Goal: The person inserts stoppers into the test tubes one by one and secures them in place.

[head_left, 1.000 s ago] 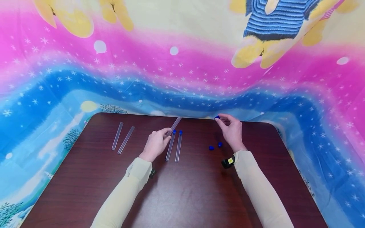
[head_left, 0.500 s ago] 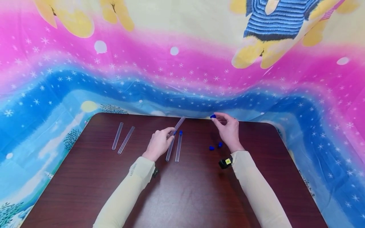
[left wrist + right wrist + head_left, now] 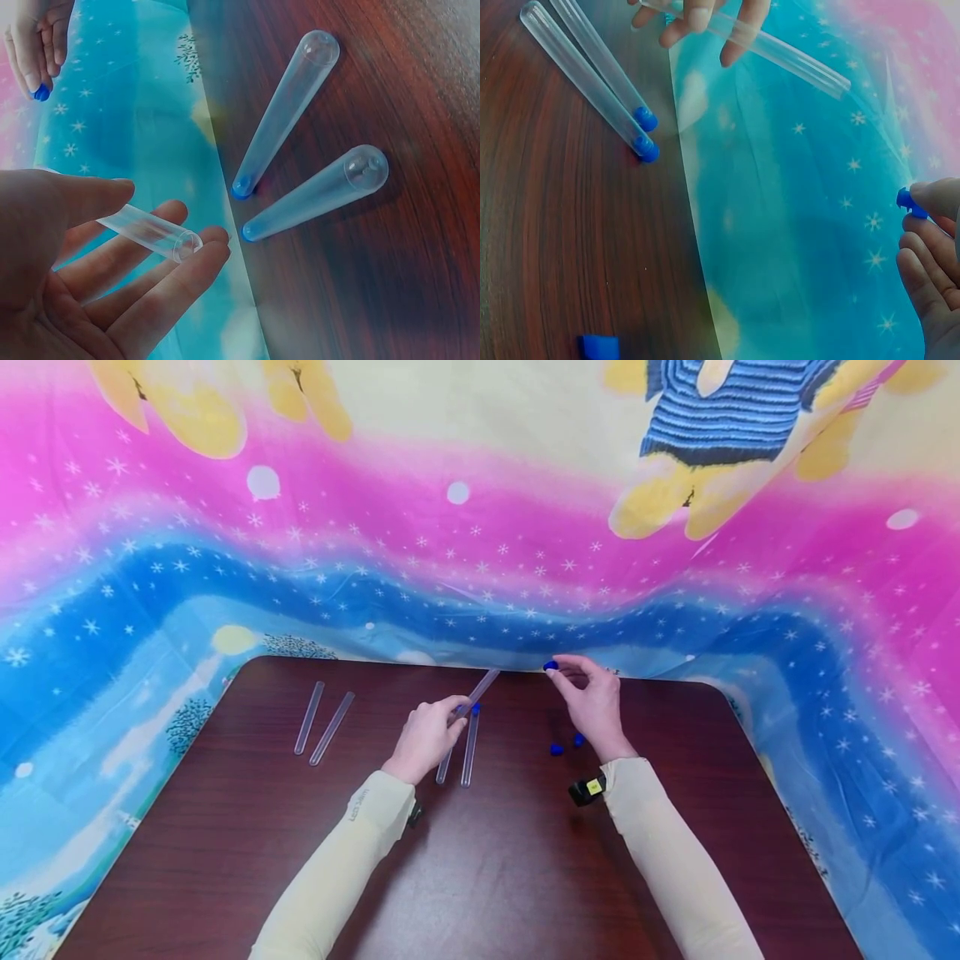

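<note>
My left hand (image 3: pixel 426 739) pinches a clear test tube (image 3: pixel 484 687) between thumb and fingers. The tube slants up and to the right, its open end toward the right hand; in the left wrist view its rounded end (image 3: pixel 184 244) lies near the fingertips. My right hand (image 3: pixel 596 708) holds a blue cap (image 3: pixel 551 666) between thumb and fingertips, a short way right of the tube's mouth. In the right wrist view the cap (image 3: pixel 911 202) shows its narrower plug side. Two test tubes with blue caps (image 3: pixel 285 112) lie on the table below the left hand, one partly hidden by it.
Two uncapped test tubes (image 3: pixel 332 729) lie at the left of the dark wood table (image 3: pixel 480 877). Two loose blue caps (image 3: pixel 556 749) sit below the right hand, one partly behind the wrist. A printed cloth (image 3: pixel 480 602) hangs along the table's far edge.
Both hands have drawn closer: the left hand with its tube has shifted slightly right, and the right hand with the blue cap has moved left. The things on the table have not moved.
</note>
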